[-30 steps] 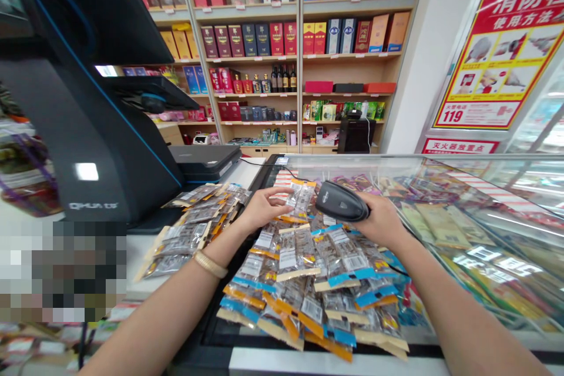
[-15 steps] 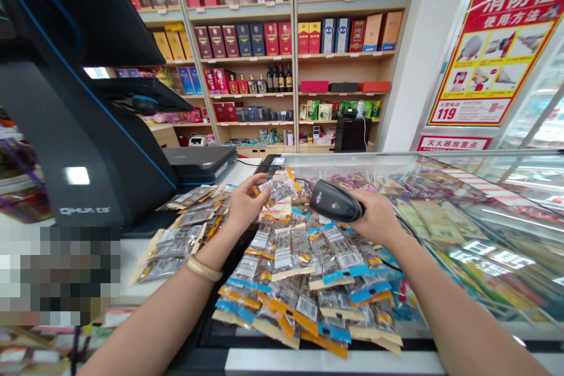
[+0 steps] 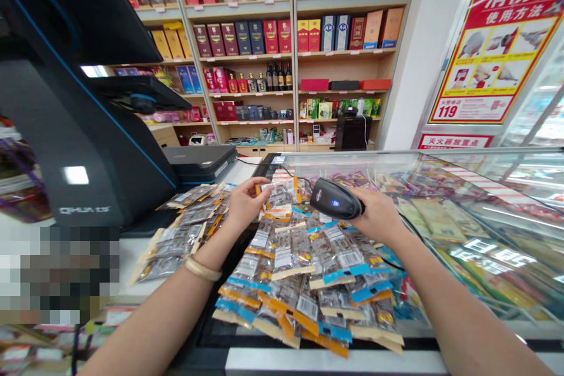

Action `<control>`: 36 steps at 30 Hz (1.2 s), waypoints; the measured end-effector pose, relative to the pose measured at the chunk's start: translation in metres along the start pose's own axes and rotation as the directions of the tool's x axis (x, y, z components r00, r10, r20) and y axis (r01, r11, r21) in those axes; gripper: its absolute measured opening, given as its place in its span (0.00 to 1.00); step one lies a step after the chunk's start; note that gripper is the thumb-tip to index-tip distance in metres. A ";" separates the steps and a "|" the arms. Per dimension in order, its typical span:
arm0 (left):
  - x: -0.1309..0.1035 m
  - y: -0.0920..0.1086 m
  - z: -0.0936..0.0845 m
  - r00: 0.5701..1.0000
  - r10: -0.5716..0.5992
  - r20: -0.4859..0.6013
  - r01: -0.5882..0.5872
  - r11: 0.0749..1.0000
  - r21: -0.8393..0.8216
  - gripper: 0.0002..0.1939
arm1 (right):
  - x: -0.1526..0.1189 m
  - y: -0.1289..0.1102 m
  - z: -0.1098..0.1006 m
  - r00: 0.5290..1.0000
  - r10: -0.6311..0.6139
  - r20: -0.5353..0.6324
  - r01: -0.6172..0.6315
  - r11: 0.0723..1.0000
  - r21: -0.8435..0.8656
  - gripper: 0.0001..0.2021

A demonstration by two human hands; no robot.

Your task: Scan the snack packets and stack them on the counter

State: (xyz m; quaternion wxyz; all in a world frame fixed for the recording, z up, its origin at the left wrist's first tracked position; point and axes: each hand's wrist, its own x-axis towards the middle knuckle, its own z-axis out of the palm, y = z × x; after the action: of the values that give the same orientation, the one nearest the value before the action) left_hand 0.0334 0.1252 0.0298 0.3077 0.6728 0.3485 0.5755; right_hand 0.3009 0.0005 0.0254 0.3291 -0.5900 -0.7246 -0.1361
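Observation:
Between the thumb and fingers of my left hand (image 3: 248,201) is a clear snack packet (image 3: 282,192) with orange ends, held just above the far side of a pile. My right hand (image 3: 379,215) is wrapped round the handle of a black barcode scanner (image 3: 337,198), whose head points left toward that packet. A small blue light shows on the scanner's top. Beneath both hands lies a heap of clear packets (image 3: 304,252) with orange, blue and cream ends and white barcode labels. To the left of my left hand, more packets (image 3: 176,244) are spread in overlapping rows.
The heap rests on a glass-topped display case (image 3: 440,158) with packaged goods inside. A cash register (image 3: 88,129) stands at the left, with a flat black device (image 3: 198,160) behind it. The scanner's cable runs over the glass. Shelves of boxes and bottles (image 3: 247,59) line the back.
The packet in my left hand has tipped lower and flatter, still held. A blue light now shows on the scanner, which has barely moved in my right hand.

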 end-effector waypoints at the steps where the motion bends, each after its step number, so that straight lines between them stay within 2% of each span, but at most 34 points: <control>1: 0.001 -0.003 0.001 0.999 -0.030 -0.022 0.029 0.998 -0.047 0.12 | 0.000 0.001 0.000 1.000 0.002 -0.010 -0.002 1.000 0.009 0.13; 4: 0.006 -0.013 0.001 0.974 -0.185 -0.135 0.143 0.952 -0.270 0.16 | -0.001 0.003 0.002 0.998 -0.015 -0.054 0.016 1.000 0.019 0.12; 7: 0.014 -0.023 -0.002 0.911 -0.345 -0.228 0.195 0.845 -0.498 0.19 | -0.002 0.004 0.003 0.995 -0.033 -0.098 0.034 0.999 0.014 0.12; 9: 0.020 -0.027 -0.008 0.861 -0.399 -0.316 0.166 0.807 -0.566 0.19 | -0.002 0.004 0.004 0.993 -0.038 -0.109 0.040 0.999 0.014 0.13; 12: 0.029 -0.030 -0.018 0.763 -0.438 -0.475 0.092 0.801 -0.591 0.17 | -0.003 0.006 0.005 0.994 -0.038 -0.102 0.041 0.999 0.019 0.14; 13: 0.031 -0.030 -0.022 0.734 -0.452 -0.506 0.075 0.795 -0.602 0.16 | -0.003 0.006 0.006 0.995 -0.039 -0.096 0.041 0.999 0.019 0.14; 15: 0.035 -0.030 -0.026 0.711 -0.483 -0.511 0.072 0.773 -0.630 0.16 | -0.003 0.007 0.006 0.996 -0.039 -0.082 0.040 0.999 0.019 0.14; 21: 0.037 -0.025 -0.021 0.761 -0.537 -0.363 0.203 0.729 -0.653 0.14 | -0.001 0.005 0.005 0.997 -0.024 -0.069 0.026 0.999 0.022 0.13; 23: 0.037 -0.022 -0.019 0.767 -0.541 -0.346 0.233 0.736 -0.636 0.14 | -0.001 0.005 0.004 0.997 -0.026 -0.069 0.028 0.999 0.030 0.14; 27: 0.036 -0.020 -0.023 0.740 -0.530 -0.414 0.227 0.776 -0.588 0.15 | -0.002 0.006 0.005 0.997 -0.040 -0.073 0.044 0.998 0.043 0.17; 30: 0.030 -0.021 -0.027 0.723 -0.502 -0.474 0.241 0.827 -0.508 0.19 | -0.002 0.006 0.006 0.996 -0.043 -0.073 0.046 0.998 0.041 0.17; 32: 0.025 -0.021 -0.027 0.759 -0.354 -0.547 0.193 0.924 -0.330 0.24 | -0.002 0.006 0.006 0.997 -0.037 -0.069 0.040 0.998 0.039 0.17; 34: 0.020 -0.020 -0.025 0.821 -0.121 -0.558 0.080 0.992 -0.097 0.25 | -0.002 0.006 0.007 0.998 -0.030 -0.063 0.032 0.998 0.045 0.15; 35: 0.018 -0.018 -0.023 0.865 -0.038 -0.500 0.030 0.999 -0.024 0.23 | -0.002 0.005 0.007 0.998 -0.025 -0.058 0.028 0.998 0.050 0.15; 36: 0.016 -0.015 -0.021 0.921 -0.007 -0.390 0.006 1.000 -0.003 0.19 | -0.002 0.005 0.006 0.998 -0.022 -0.054 0.025 0.998 0.057 0.14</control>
State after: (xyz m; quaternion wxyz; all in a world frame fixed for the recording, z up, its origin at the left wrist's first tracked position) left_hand 0.0122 0.1469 0.0298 0.2346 0.5432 0.4044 0.6974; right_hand 0.3037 0.0041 0.0184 0.3637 -0.5680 -0.7260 -0.1345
